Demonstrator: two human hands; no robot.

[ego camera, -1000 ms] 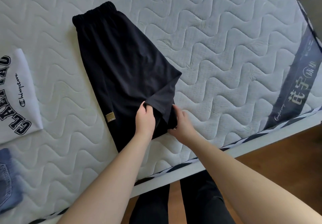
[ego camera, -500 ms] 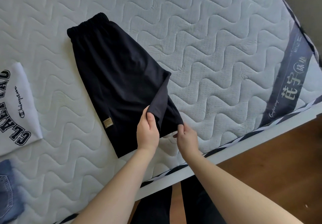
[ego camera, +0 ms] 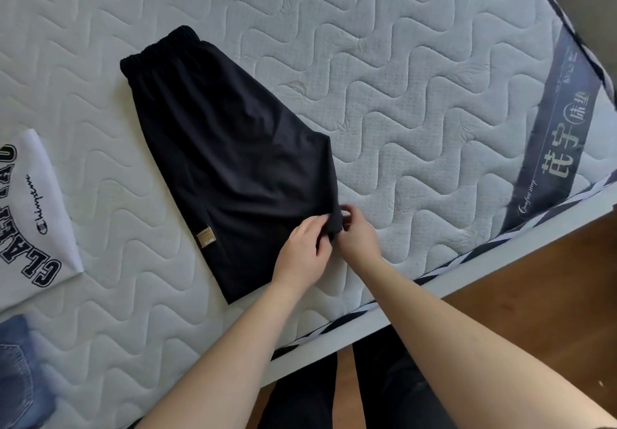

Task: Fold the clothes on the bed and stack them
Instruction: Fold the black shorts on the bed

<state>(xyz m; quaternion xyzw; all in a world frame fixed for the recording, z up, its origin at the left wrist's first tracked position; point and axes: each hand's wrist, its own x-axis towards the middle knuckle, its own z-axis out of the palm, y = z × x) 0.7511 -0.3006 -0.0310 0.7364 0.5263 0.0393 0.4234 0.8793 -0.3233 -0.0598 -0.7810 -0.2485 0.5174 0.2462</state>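
1. Quilted white mattress (ego camera: pixel 417 101) fills my view, its wavy stitching bare across the middle and far side, with wood floor (ego camera: pixel 551 288) showing past its near edge at the lower right.
2. At the far left lies a white printed shirt (ego camera: pixel 33 221), flat, and below it a patch of blue denim (ego camera: pixel 16 368) at the frame edge. Neither touches the shorts.
3. Centre left, the black shorts (ego camera: pixel 227 161) lie on the mattress, waistband far from me, hem near, a tan label (ego camera: pixel 207 237) by the left edge.
4. What has changed: half a second ago the right-hand flap stood lifted off the cloth; now it lies flat, so the shorts are a narrow strip folded lengthwise. I judge that first fold is done and a crosswise fold comes next.
5. My left hand (ego camera: pixel 302 251) rests on the near right corner of the shorts, fingers curled onto the cloth as if pinching the edge.
6. Just right of it, my right hand (ego camera: pixel 357 233) pinches the same corner with thumb and fingertips; the two hands nearly touch.
7. Further right, a grey band (ego camera: pixel 561 148) with printed characters crosses the mattress corner, and striped piping (ego camera: pixel 467 255) runs along the edge above a pale bed frame (ego camera: pixel 500 248).
8. Nothing is stacked yet that I can see.
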